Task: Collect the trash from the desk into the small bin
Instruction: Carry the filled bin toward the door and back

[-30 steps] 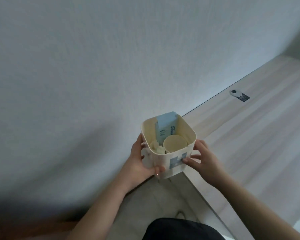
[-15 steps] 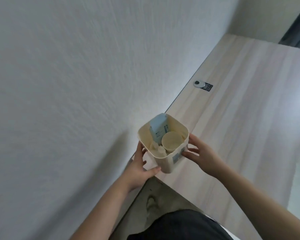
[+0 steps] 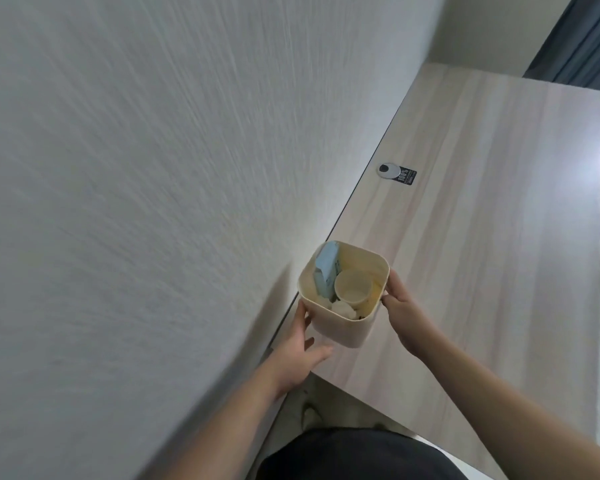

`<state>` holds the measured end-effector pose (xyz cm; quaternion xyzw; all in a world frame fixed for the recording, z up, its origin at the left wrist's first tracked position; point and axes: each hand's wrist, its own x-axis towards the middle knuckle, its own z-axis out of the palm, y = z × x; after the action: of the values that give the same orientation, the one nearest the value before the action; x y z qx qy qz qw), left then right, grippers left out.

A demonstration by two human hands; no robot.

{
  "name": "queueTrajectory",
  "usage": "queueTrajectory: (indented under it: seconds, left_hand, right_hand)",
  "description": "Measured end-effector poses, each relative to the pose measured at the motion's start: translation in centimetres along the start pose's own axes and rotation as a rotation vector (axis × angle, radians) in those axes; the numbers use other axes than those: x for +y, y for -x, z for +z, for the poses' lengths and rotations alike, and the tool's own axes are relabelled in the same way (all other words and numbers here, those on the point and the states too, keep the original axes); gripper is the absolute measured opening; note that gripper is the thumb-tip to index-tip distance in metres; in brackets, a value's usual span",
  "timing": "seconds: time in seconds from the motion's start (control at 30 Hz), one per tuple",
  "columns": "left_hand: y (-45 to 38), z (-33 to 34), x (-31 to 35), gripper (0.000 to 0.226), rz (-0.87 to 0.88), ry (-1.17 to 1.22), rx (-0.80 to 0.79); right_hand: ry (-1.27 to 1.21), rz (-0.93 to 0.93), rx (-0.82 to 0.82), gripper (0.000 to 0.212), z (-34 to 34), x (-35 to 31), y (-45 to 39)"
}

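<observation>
A small cream-coloured bin (image 3: 340, 327) with rounded corners sits on a pale wood-grain desk (image 3: 482, 237), close to the desk's near left corner and just beside the long edge that runs along a white textured wall (image 3: 136, 185). Whether the bin's base rests fully on the desk cannot be told from this angle. The bin is open at the top and holds trash: a light blue carton (image 3: 325, 274) stands tilted against the bin's far left inner wall, a cream paper cup (image 3: 353, 287) sits upright beside it toward the middle, and a few crumpled white scraps (image 3: 343, 309) lie at the near inner wall. The left hand (image 3: 300, 355) is at the bin's near left side with its fingers spread and only loosely curved; the thumb lies by the lower front wall and the fingertips reach the left wall, so it touches the bin without a firm clasp. The right hand (image 3: 404, 311) is at the bin's right side, its fingers (image 3: 392, 284) curled against the right wall just under the rim, steadying or lightly holding it. Both forearms are bare and reach in from the bottom of the view. Farther along the desk's wall edge, well apart from the bin, are a round grey cable grommet (image 3: 387, 169) and, touching it, a small black sticker (image 3: 406, 176) with white print. A dark blue curtain (image 3: 579, 39) hangs beyond the desk's far right corner.
</observation>
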<state>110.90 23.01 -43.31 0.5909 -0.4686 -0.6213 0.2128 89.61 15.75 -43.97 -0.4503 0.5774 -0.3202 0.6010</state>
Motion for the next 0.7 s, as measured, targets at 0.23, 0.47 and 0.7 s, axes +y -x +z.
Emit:
queueTrajectory:
  seconds: [0.23,0.47,0.7]
  left_hand:
    - [0.1,-0.5,-0.5,0.091,-0.046,-0.040,0.126]
    - [-0.3,-1.6,-1.6,0.080,-0.133,-0.219,0.206]
    - [-1.4,-1.7,-1.7,0.057,-0.132,-0.297,0.450]
  right_hand:
    - [0.039,0.026,0.038,0.053,2.3,1.3,-2.4]
    - [0.118,0.002,0.066,0.051,3.9,2.3,-2.8]
    - [0.191,0.003,0.135,0.058,3.6,2.6,-2.6]
